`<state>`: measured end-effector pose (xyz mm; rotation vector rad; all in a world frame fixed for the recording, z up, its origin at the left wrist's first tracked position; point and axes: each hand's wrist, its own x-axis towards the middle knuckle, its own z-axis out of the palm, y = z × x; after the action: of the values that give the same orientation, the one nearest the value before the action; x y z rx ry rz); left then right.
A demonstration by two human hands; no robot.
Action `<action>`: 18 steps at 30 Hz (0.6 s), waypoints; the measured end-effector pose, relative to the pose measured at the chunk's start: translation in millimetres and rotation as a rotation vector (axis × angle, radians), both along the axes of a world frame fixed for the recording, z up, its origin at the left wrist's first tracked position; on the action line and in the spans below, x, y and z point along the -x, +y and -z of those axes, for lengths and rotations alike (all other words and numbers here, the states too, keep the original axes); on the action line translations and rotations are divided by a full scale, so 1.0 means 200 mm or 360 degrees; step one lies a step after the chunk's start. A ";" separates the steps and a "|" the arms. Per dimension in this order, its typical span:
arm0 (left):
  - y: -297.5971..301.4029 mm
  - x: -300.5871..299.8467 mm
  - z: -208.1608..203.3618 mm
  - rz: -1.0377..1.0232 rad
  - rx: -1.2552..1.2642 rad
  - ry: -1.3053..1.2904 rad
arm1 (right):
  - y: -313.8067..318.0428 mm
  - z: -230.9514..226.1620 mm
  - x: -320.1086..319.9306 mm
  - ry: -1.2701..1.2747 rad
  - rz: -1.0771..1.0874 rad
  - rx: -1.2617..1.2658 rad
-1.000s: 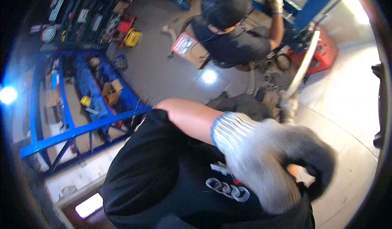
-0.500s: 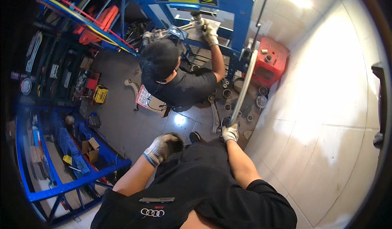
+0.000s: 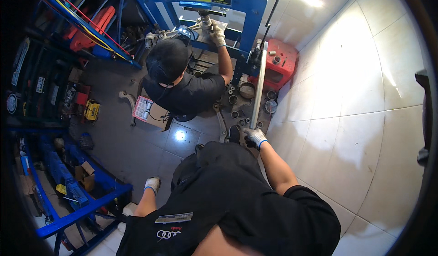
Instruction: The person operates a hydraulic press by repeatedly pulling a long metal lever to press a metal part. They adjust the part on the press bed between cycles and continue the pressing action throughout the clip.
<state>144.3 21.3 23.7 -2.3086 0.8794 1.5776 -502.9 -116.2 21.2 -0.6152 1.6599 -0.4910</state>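
My right hand (image 3: 254,136), in a white knit glove, is wrapped round the lower end of a long metal lever (image 3: 260,87). The lever rises to the side of a blue shop press (image 3: 252,16). My left hand (image 3: 153,184), also gloved, hangs low beside my leg, away from any tool; its fingers do not show clearly. A co-worker (image 3: 182,89) in black crouches before the press. Their gloved hand (image 3: 217,33) holds a cylindrical metal piece (image 3: 205,20) beneath the ram, by a metal suspension arm (image 3: 194,29).
A red plastic stool (image 3: 285,57) stands by the tiled wall (image 3: 346,87). Metal rings (image 3: 233,99) and another suspension arm (image 3: 221,121) lie on the floor near my feet. At left are blue metal racks (image 3: 86,210) and a yellow case (image 3: 92,110).
My left hand has dropped from in front of my body to my left side. My right hand still grips the lever, whose lower end has swung slightly. The whole view has shifted.
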 end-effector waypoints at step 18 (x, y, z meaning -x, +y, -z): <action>-0.46 0.62 -0.39 -0.0242 0.0422 0.0051 | -0.51 -1.50 -0.20 -0.0437 0.0867 0.0466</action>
<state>20.3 -70.5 102.3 -2.5937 0.9963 1.6499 -462.8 -217.7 320.7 -0.2761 1.4906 -1.1749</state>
